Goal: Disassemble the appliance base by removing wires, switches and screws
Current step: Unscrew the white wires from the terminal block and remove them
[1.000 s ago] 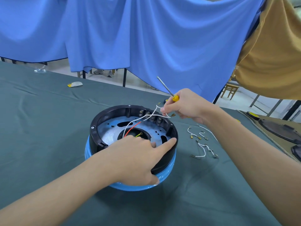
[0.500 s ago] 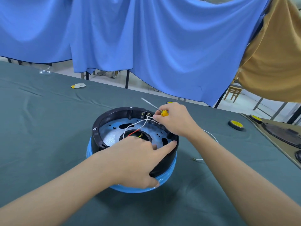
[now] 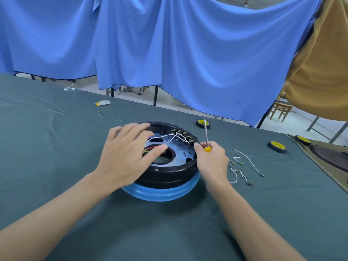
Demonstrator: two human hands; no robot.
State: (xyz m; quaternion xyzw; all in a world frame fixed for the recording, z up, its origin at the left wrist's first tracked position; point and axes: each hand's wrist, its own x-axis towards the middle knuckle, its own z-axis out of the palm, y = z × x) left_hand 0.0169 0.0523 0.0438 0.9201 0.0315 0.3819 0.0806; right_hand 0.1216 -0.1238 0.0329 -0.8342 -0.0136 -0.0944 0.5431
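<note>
**Desk:** Where is the base?

**Photographer:** The base [image 3: 169,175], black over blue, sits open side up in the middle of the table [image 3: 56,157]. White wires [image 3: 163,136] run to terminals [image 3: 182,133] at its far rim.

**Desk:** What is the step, and how is it done well?

**Photographer:** Likely freeing those wires. Brace the base flat and pull each connector straight off its tab, never by the wire. For screws, turn the tool tip-down.

**Desk:** And the hands?

**Photographer:** The left hand [image 3: 128,151] spreads straight-fingered over the base and grasps nothing; blur hides whether it touches. The right hand [image 3: 211,161], beside the rim, clenches a screwdriver [image 3: 206,136] with its shaft pointing up. Loose wires [image 3: 243,166] lie just to its right.
</note>
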